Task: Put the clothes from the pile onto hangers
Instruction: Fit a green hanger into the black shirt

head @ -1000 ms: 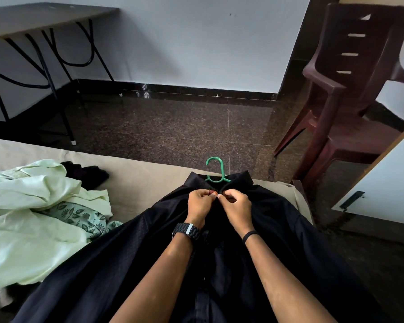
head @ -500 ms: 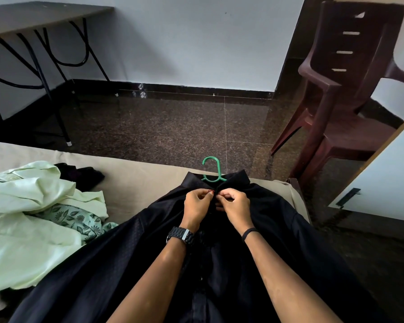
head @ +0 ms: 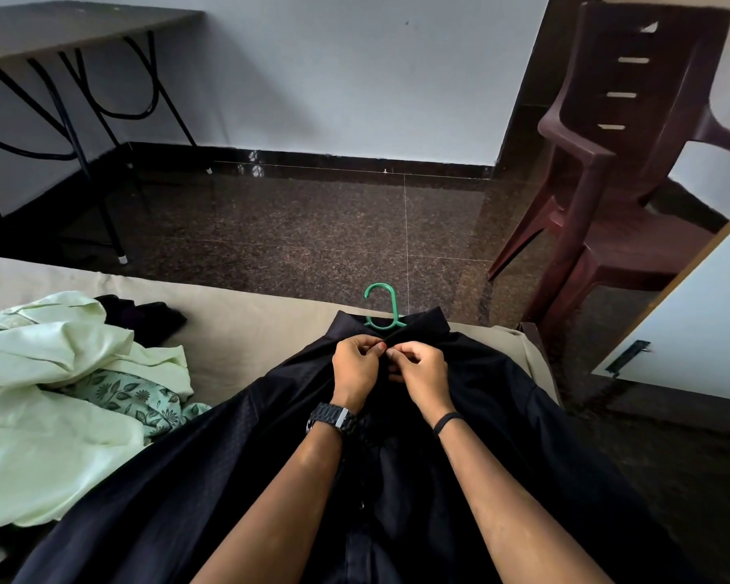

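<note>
A black shirt (head: 502, 415) lies spread on the beige bed (head: 249, 314), its collar towards the far edge. A green hanger (head: 382, 307) sits inside it; only the hook and neck stick out above the collar. My left hand (head: 355, 366) and my right hand (head: 424, 375) meet just below the collar, each pinching the shirt's front placket with curled fingers. The pile of clothes (head: 60, 394) lies on the left: a pale green garment, a green floral one and something dark behind.
A dark brown plastic chair (head: 616, 183) stands on the floor at the right. A folding table with black metal legs (head: 72, 90) is at the far left. A white door panel (head: 700, 322) edges in at the right. Dark speckled floor lies beyond the bed.
Both hands stay pinched at the top of the shirt front, with only small finger movements. The view has shifted slightly.
</note>
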